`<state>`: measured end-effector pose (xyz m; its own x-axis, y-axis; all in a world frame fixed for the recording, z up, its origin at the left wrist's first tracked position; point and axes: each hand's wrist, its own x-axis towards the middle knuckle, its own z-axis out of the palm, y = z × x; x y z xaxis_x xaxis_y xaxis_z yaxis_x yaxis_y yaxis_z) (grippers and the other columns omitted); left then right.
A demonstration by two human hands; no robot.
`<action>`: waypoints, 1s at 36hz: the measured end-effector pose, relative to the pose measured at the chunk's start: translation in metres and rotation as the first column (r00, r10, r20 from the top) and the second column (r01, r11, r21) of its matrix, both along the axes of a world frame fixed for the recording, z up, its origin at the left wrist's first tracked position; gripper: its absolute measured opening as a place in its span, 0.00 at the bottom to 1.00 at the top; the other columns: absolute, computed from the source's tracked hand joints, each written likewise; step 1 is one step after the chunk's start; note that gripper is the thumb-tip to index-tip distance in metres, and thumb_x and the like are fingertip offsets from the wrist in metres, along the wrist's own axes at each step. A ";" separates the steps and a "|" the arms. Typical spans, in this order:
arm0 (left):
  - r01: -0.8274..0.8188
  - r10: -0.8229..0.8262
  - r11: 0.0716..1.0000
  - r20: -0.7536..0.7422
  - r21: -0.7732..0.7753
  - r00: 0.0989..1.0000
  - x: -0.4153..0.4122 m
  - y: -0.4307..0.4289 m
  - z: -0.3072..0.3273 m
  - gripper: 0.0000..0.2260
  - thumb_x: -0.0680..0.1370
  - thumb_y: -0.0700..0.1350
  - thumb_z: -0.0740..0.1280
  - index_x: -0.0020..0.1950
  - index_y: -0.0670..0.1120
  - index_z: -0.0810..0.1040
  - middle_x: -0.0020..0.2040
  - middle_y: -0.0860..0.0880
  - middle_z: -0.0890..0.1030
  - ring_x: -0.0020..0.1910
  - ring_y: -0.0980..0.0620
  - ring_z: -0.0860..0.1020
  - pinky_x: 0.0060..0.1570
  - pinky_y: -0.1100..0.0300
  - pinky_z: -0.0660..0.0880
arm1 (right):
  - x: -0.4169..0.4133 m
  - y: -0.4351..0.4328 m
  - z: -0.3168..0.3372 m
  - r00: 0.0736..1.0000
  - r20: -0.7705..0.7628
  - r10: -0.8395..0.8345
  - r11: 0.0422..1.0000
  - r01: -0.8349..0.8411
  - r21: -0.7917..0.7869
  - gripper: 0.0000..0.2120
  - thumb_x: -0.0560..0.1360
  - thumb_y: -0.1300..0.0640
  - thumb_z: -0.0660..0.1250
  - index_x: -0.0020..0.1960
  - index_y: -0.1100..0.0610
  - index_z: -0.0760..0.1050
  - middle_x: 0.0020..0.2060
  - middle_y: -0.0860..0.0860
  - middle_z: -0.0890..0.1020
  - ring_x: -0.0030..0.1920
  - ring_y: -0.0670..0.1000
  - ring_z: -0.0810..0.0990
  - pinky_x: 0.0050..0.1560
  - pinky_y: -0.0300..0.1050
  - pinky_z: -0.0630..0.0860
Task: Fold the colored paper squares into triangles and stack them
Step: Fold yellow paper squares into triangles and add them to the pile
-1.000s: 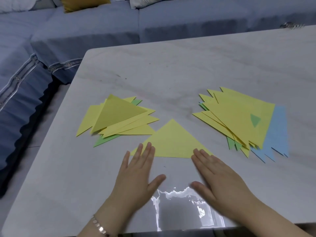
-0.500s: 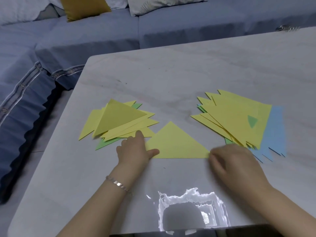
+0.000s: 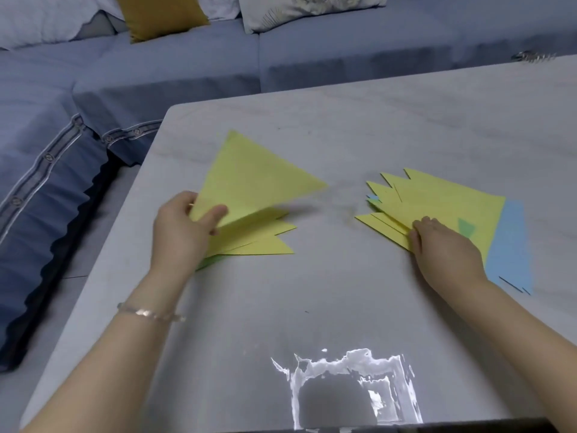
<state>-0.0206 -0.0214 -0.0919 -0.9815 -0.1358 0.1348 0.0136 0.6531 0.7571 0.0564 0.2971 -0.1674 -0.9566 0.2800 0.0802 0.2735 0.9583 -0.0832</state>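
Head view: at the counter's (image 3: 343, 307) left, the left hand (image 3: 184, 228) pinches a yellow triangle (image 3: 249, 179) by its near corner, tilted above the stack of folded triangles (image 3: 262, 240). At right, the right hand (image 3: 445, 248) rests on the pile of yellow squares (image 3: 437, 198), fingers (image 3: 421, 225) curled; whether they grip a sheet, I cannot tell.

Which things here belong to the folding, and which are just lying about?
Job: folded yellow paper triangle in left hand; stack of folded triangles beneath; pile of yellow and blue paper squares under right hand.
Lying about: mustard cushion; metal object.
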 end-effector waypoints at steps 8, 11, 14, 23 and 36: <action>-0.086 0.159 0.940 0.201 -0.331 0.967 -0.024 -0.041 -0.047 0.27 0.73 0.49 0.71 0.68 0.45 0.68 0.61 0.38 0.74 0.60 0.39 0.71 0.57 0.49 0.69 | 0.004 -0.015 0.012 0.999 -0.036 -0.019 0.999 0.017 -0.048 0.14 0.74 0.68 0.55 0.57 0.61 0.72 0.43 0.58 0.79 0.41 0.62 0.76 0.37 0.49 0.72; -0.122 0.169 0.871 0.056 -0.476 0.984 -0.012 -0.032 -0.049 0.27 0.74 0.49 0.69 0.70 0.43 0.66 0.64 0.37 0.67 0.63 0.38 0.64 0.63 0.47 0.62 | 0.008 -0.032 0.012 0.959 -0.269 0.093 0.983 -0.131 -0.127 0.16 0.71 0.71 0.60 0.57 0.65 0.75 0.49 0.63 0.81 0.43 0.65 0.80 0.38 0.53 0.76; -0.015 -0.061 0.913 -0.173 -0.407 0.983 0.010 -0.008 -0.047 0.21 0.76 0.45 0.66 0.66 0.40 0.70 0.64 0.36 0.67 0.64 0.38 0.64 0.65 0.49 0.61 | 0.013 -0.053 0.004 0.832 -0.454 0.320 0.928 -0.371 -0.025 0.19 0.70 0.63 0.55 0.57 0.64 0.78 0.54 0.59 0.81 0.49 0.59 0.82 0.45 0.50 0.79; 0.560 -0.634 0.684 -0.002 -0.468 0.773 0.083 0.059 -0.089 0.20 0.81 0.48 0.51 0.64 0.39 0.74 0.63 0.43 0.77 0.61 0.50 0.76 0.62 0.62 0.62 | 0.019 -0.090 -0.027 0.673 -0.223 0.706 0.643 -0.740 -0.196 0.17 0.76 0.55 0.54 0.63 0.53 0.72 0.63 0.48 0.76 0.61 0.50 0.76 0.57 0.44 0.75; 0.682 -0.730 0.428 0.218 -0.594 0.648 0.090 0.041 -0.102 0.37 0.75 0.70 0.37 0.75 0.47 0.44 0.76 0.48 0.42 0.75 0.52 0.39 0.71 0.57 0.39 | 0.048 -0.061 -0.023 0.716 0.075 0.694 0.720 -0.690 -0.072 0.28 0.80 0.41 0.44 0.71 0.56 0.65 0.70 0.50 0.66 0.71 0.47 0.61 0.69 0.42 0.53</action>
<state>0.0693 0.0196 -0.1944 -0.6825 0.7303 -0.0288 0.7116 0.6730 0.2015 0.1048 0.2364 -0.1909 -0.8865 -0.4625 -0.0117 -0.4571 0.8796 -0.1317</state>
